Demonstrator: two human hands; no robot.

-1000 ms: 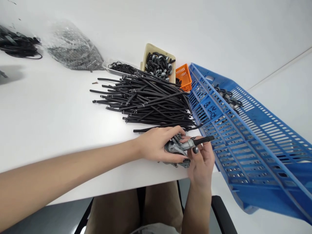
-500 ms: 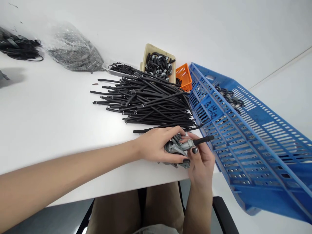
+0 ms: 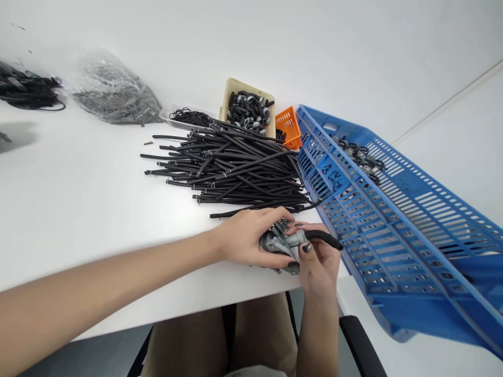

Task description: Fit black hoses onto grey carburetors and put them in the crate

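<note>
Bright, diffuse light, soft shadows.

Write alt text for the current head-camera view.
A person's left hand grips a grey metal part while the right hand holds around its end, where a short black hose sticks out. Beyond lies a pile of long black hoses, beside a blue slotted plastic crate.

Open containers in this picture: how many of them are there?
4: the clear tray beyond the black tubes, the beige bin right of it, the orange basket beside that bin, and the blue crate furthest right. Others could be hidden.
</note>
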